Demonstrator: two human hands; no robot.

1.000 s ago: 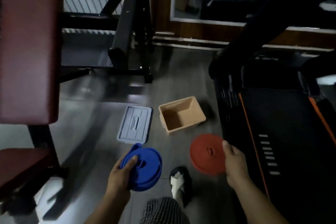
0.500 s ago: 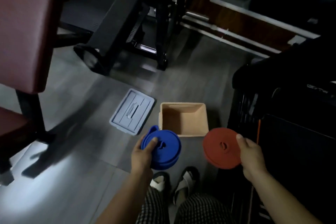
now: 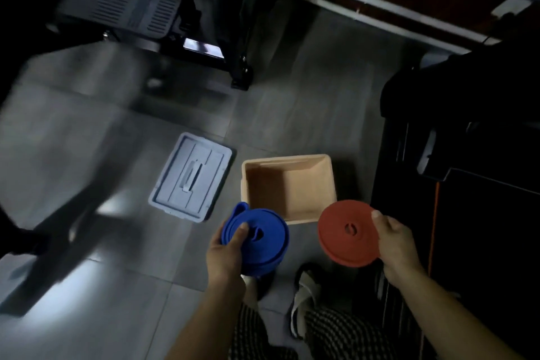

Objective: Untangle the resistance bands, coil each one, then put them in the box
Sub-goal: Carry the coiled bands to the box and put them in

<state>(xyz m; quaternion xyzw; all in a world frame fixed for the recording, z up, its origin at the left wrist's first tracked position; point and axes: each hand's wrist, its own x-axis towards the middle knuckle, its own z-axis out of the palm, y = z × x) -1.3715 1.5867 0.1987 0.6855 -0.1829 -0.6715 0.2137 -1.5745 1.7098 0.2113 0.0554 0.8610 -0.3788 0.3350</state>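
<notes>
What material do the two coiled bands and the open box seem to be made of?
Blue band and red band: probably rubber or latex, matte; flat strips wound in smooth layers. Box: likely rigid moulded plastic, beige with a dull finish, thin even walls and a rolled rim.

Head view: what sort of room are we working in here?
Most likely a gym. A black machine frame stands on the tiled floor, what looks like a treadmill sits at right, and each hand holds a coiled band: blue, red.
</notes>
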